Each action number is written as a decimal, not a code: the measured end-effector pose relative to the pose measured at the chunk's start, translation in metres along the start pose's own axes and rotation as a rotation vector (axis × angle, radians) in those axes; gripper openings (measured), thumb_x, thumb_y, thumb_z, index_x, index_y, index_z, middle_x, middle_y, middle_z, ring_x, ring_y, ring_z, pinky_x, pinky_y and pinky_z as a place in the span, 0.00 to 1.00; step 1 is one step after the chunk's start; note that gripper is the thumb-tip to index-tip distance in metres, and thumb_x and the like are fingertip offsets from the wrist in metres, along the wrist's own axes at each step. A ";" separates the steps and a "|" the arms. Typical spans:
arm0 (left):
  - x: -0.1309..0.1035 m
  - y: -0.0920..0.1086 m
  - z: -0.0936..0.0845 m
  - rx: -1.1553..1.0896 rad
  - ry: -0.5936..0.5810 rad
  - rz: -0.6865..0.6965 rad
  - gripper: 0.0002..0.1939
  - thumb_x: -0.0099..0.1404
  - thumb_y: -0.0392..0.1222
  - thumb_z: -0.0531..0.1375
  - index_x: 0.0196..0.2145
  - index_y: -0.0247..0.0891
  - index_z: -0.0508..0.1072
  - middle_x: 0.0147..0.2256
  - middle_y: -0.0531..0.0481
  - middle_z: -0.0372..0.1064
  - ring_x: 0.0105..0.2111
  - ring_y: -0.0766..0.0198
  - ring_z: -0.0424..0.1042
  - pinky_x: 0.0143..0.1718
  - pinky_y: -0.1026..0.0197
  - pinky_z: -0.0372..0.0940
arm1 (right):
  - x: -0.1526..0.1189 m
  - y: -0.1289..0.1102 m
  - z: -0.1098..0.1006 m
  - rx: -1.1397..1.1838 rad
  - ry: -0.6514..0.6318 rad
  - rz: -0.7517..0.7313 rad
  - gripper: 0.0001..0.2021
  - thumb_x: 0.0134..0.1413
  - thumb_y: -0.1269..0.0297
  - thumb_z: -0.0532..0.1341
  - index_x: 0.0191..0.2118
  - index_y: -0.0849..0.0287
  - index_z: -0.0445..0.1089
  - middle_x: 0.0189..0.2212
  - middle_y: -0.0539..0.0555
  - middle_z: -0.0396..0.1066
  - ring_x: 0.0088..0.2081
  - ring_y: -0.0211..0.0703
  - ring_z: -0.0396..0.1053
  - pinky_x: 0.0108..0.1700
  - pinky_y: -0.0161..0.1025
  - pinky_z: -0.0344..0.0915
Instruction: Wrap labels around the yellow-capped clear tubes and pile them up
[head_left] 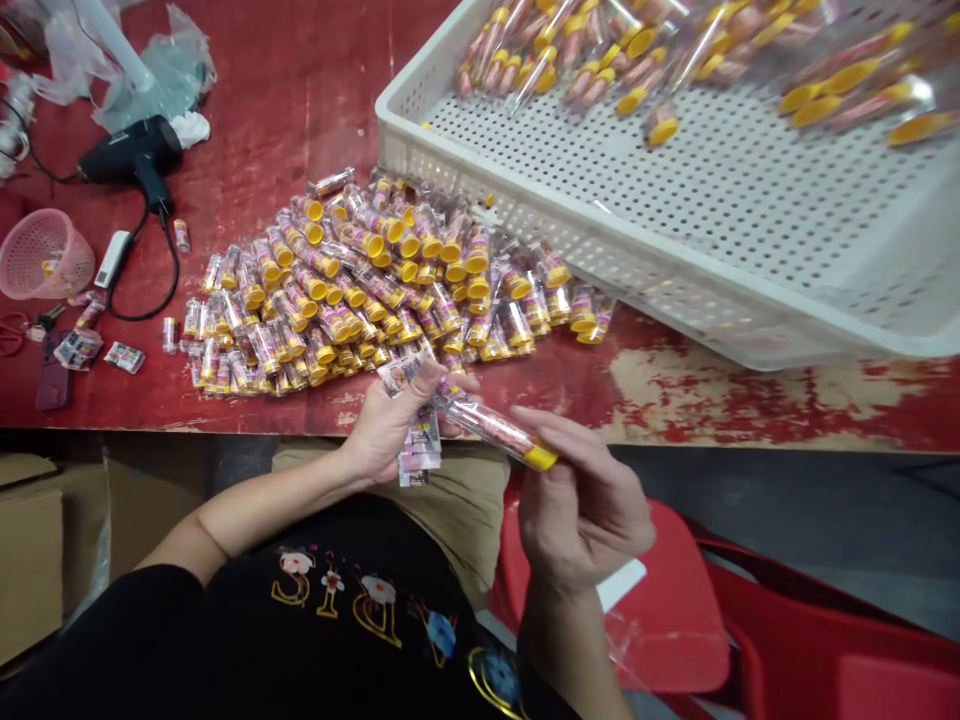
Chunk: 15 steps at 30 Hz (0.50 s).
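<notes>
My left hand [386, 420] is closed around a strip of printed labels [420, 445], which hangs below its fingers over the table's front edge. A clear tube [495, 428] with a yellow cap slants from the left hand's fingertips to my right hand [589, 490]. The right fingers and thumb pinch its capped end. Just beyond the hands lies a large heap of small clear tubes with yellow caps [330, 290] on the red table [277, 60].
A white perforated crate [675, 210] holding longer yellow-capped tubes stands at the back right. At the left are a black heat gun [135, 150] with its cord, a pink basket [46, 255], and small label bundles [79, 348]. A red chair [667, 610] is below right.
</notes>
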<state>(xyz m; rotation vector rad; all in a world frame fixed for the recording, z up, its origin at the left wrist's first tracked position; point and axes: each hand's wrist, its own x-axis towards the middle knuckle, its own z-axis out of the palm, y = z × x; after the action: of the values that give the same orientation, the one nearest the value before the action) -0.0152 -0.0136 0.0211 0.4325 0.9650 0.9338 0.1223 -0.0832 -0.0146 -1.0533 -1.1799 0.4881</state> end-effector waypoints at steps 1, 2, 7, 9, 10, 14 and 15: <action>-0.001 0.000 0.000 0.001 -0.007 0.021 0.33 0.49 0.65 0.74 0.39 0.33 0.75 0.32 0.46 0.79 0.31 0.60 0.80 0.26 0.65 0.71 | -0.001 -0.001 -0.002 -0.012 -0.037 0.023 0.19 0.64 0.74 0.60 0.57 0.51 0.76 0.48 0.56 0.80 0.49 0.47 0.78 0.49 0.47 0.76; -0.002 -0.001 0.000 0.008 -0.005 0.033 0.35 0.48 0.66 0.74 0.41 0.34 0.75 0.34 0.44 0.80 0.33 0.58 0.80 0.26 0.65 0.70 | -0.002 -0.001 -0.004 -0.031 -0.080 0.038 0.21 0.62 0.75 0.62 0.58 0.51 0.75 0.49 0.56 0.79 0.49 0.47 0.78 0.49 0.47 0.77; -0.003 -0.005 0.001 0.043 0.040 0.061 0.38 0.51 0.68 0.72 0.47 0.34 0.75 0.36 0.42 0.81 0.35 0.56 0.81 0.24 0.67 0.68 | 0.004 -0.001 -0.001 -0.155 -0.216 -0.094 0.27 0.59 0.80 0.61 0.61 0.49 0.73 0.53 0.56 0.79 0.57 0.53 0.76 0.57 0.56 0.75; -0.004 -0.005 0.002 0.033 0.071 0.053 0.37 0.54 0.70 0.69 0.46 0.33 0.76 0.36 0.41 0.81 0.34 0.57 0.81 0.25 0.66 0.70 | 0.005 -0.001 0.005 -0.179 -0.223 -0.158 0.29 0.58 0.82 0.62 0.61 0.49 0.73 0.53 0.55 0.79 0.57 0.53 0.76 0.56 0.57 0.75; -0.005 -0.005 0.003 0.029 0.082 0.038 0.37 0.56 0.70 0.68 0.45 0.32 0.77 0.36 0.41 0.81 0.34 0.57 0.81 0.26 0.65 0.71 | 0.004 -0.001 0.007 -0.197 -0.205 -0.174 0.29 0.57 0.83 0.62 0.60 0.48 0.74 0.52 0.54 0.80 0.56 0.52 0.77 0.54 0.55 0.76; -0.011 -0.002 0.006 0.054 0.054 -0.005 0.36 0.55 0.69 0.69 0.43 0.31 0.78 0.38 0.38 0.81 0.33 0.58 0.80 0.24 0.66 0.68 | -0.008 0.002 0.018 -0.227 0.003 -0.156 0.27 0.56 0.83 0.64 0.55 0.46 0.77 0.48 0.50 0.82 0.49 0.47 0.79 0.49 0.49 0.77; -0.013 -0.002 0.007 0.063 0.034 -0.012 0.35 0.53 0.68 0.71 0.42 0.31 0.78 0.38 0.37 0.81 0.33 0.58 0.80 0.23 0.66 0.67 | -0.011 0.003 0.020 -0.211 0.032 -0.128 0.25 0.57 0.81 0.64 0.55 0.45 0.77 0.51 0.51 0.81 0.51 0.47 0.79 0.50 0.50 0.77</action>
<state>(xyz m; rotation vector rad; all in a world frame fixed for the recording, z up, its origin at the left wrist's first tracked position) -0.0120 -0.0250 0.0303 0.4646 1.0290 0.9043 0.1006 -0.0822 -0.0227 -1.1526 -1.2817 0.2496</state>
